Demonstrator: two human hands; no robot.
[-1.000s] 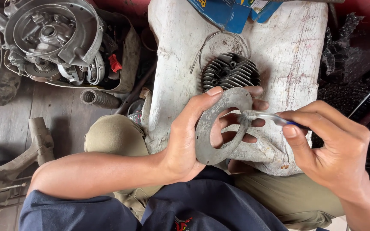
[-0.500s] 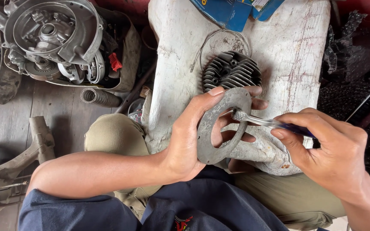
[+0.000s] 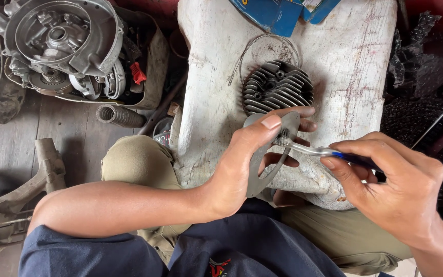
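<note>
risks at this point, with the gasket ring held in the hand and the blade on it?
The left hand pinches the thin grey gasket ring in mid-air, fingers behind it; the blade tool in the right hand points toward them, so a slip could cut. Unsupported, the ring may bend or tear. It could also drop onto the finned cylinder head.

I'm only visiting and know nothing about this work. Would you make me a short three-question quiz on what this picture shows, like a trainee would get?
1. True or false: the left hand holds a flat grey ring gasket.
2. What does the right hand hold?
A. a blue-handled tool
B. a hammer
C. a rag
3. Which finned metal part lies on the whitish wooden block, just beyond the gasket?

Key:
1. True.
2. A; its metal tip meets the gasket.
3. The cylinder head, dark and round.
</note>
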